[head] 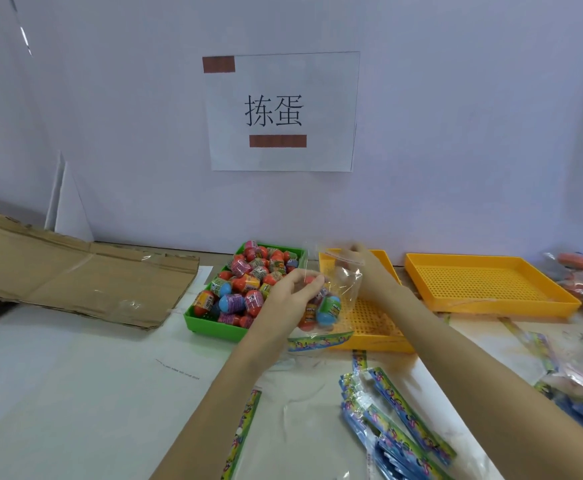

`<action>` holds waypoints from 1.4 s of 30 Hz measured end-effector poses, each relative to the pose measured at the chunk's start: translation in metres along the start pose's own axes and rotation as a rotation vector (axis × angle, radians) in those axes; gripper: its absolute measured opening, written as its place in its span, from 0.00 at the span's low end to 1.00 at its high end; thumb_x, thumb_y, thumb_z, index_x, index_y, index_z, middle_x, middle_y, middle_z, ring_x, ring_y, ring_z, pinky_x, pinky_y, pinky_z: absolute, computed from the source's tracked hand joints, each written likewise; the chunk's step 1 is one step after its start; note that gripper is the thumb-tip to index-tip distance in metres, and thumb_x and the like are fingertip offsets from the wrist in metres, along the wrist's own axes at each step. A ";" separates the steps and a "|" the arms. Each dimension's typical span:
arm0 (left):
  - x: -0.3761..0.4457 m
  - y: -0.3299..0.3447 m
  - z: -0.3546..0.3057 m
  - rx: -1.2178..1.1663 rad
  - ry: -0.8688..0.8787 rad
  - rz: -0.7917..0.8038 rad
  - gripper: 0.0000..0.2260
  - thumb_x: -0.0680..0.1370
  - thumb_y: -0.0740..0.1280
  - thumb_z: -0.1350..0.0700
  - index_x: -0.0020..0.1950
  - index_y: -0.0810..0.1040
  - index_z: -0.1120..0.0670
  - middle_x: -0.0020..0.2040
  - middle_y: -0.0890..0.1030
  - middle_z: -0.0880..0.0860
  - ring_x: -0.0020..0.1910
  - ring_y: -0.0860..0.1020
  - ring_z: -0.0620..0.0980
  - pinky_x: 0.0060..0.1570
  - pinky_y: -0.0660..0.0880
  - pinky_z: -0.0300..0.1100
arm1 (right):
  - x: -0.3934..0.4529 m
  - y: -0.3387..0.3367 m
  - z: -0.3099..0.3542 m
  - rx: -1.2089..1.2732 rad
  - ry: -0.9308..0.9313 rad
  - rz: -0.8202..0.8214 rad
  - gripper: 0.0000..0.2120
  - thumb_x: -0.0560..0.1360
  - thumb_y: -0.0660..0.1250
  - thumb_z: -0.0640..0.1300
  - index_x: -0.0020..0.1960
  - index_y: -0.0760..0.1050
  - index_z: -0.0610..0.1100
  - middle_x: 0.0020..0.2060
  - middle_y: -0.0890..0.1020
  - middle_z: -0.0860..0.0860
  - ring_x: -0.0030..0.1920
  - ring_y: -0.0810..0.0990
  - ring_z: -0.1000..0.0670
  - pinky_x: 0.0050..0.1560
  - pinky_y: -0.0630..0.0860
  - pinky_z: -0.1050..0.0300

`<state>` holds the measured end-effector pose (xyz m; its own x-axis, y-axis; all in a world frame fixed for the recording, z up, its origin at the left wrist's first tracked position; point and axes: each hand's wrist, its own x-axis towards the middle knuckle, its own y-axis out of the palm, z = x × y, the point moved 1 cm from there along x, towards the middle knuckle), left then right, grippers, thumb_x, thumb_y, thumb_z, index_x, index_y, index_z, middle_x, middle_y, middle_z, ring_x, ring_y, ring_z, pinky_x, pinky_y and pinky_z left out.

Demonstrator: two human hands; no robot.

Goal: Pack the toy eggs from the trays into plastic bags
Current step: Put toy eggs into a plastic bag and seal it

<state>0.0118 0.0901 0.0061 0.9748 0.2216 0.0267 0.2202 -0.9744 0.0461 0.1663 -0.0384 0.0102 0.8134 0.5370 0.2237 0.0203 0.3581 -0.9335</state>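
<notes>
Head view: a light, smooth toy egg (pixel 312 281) is pinched by the left hand (pixel 291 292); the limp plastic bag (pixel 335 292) is pinched at its rim by the right hand (pixel 369 268), likely best held there.

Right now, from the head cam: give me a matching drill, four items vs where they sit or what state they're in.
Items:
1. green tray
2. far-right yellow tray
3. clear bag
4. flattened cardboard

States:
A. held up between both hands, a few eggs inside
B. holds nothing
C. lying at the left of the table
D. heaped with toy eggs

Pairs: 1-D, 2-B, 3-A, 4-C
</notes>
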 end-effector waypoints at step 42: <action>-0.013 0.000 -0.009 0.164 0.224 0.174 0.18 0.76 0.79 0.56 0.64 0.81 0.48 0.56 0.86 0.45 0.57 0.83 0.38 0.49 0.78 0.30 | -0.115 -0.051 0.026 0.576 -0.138 -0.505 0.19 0.76 0.76 0.46 0.65 0.76 0.50 0.52 0.82 0.55 0.34 0.84 0.59 0.47 0.72 0.78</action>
<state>-0.0007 0.0874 0.0144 0.9700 0.0367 0.2403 0.0719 -0.9876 -0.1394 0.0566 -0.0988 0.0398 0.7055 0.2794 0.6513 0.0334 0.9049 -0.4244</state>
